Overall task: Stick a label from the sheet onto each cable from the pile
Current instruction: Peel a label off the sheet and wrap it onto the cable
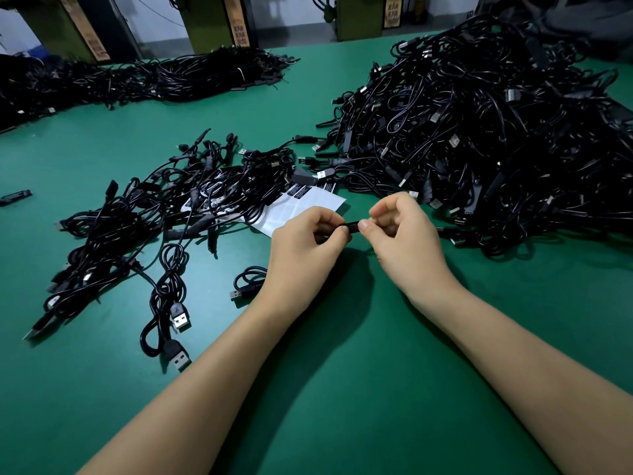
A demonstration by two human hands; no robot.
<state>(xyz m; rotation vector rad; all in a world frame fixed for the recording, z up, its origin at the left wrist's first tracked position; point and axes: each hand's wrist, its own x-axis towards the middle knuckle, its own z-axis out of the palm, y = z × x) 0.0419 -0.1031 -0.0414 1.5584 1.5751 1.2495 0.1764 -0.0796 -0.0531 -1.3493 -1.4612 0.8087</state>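
Note:
My left hand point(308, 245) and my right hand point(400, 231) meet above the green table point(342, 371), both pinching one thin black cable piece point(352, 226) between thumb and fingers. A loop of that cable with a USB plug point(245, 284) lies just left of my left wrist. The white label sheet point(298, 209) lies right behind my hands, with a few black labels left along its far edge, partly under cables. The big pile of black cables point(479, 125) rises to the right. A smaller loose heap of cables point(154, 214) spreads to the left.
Bundled black cables point(137, 80) lie in a long row along the far left of the table. A small black piece point(15, 197) rests at the left edge. Green machine stands point(212, 22) line the back wall.

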